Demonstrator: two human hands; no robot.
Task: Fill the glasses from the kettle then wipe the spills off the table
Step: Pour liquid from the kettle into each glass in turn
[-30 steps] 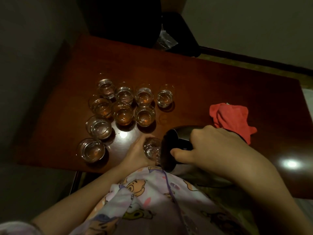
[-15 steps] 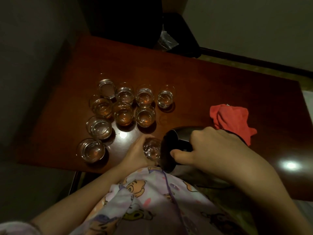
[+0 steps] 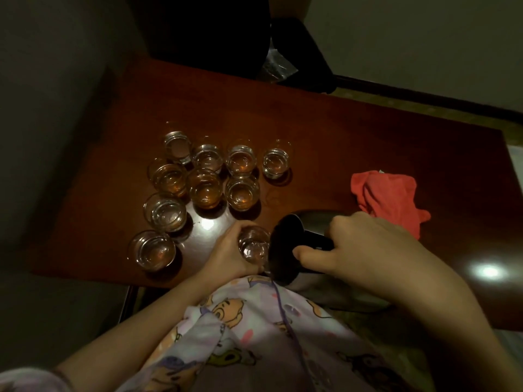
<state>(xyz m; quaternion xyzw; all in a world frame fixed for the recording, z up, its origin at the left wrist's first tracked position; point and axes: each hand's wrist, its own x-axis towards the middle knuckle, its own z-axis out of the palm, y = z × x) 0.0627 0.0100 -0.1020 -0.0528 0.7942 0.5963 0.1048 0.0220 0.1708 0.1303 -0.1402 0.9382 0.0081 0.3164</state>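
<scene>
Ten small glasses show on the dark red-brown tabletop, and nine of them stand grouped toward its left side: a far row of four, a second row of three just nearer, and two more stepping down toward the near left corner. Most of these hold liquid; the farthest left one looks lower or empty, though the dim light makes that hard to judge. The tenth glass sits at the near edge, close to the person's body, and the left hand is wrapped round its left side, fingers and thumb curled about the wall. Just to its right the kettle is tipped over on its side toward that glass, its dark round mouth almost touching the rim, with a thin stream of water at its lower lip. The right hand grips the kettle's black handle from above, thumb stretched along the near side and fingers closed over the far side. Beyond that hand, near the right edge of the tabletop, lies a crumpled red cloth, apart from all the glasses. Two bright spots of reflected light shine on the wood, one between the glasses and one near the right near corner. A pale printed garment fills the bottom of the view, and a dark chair stands past the far edge
</scene>
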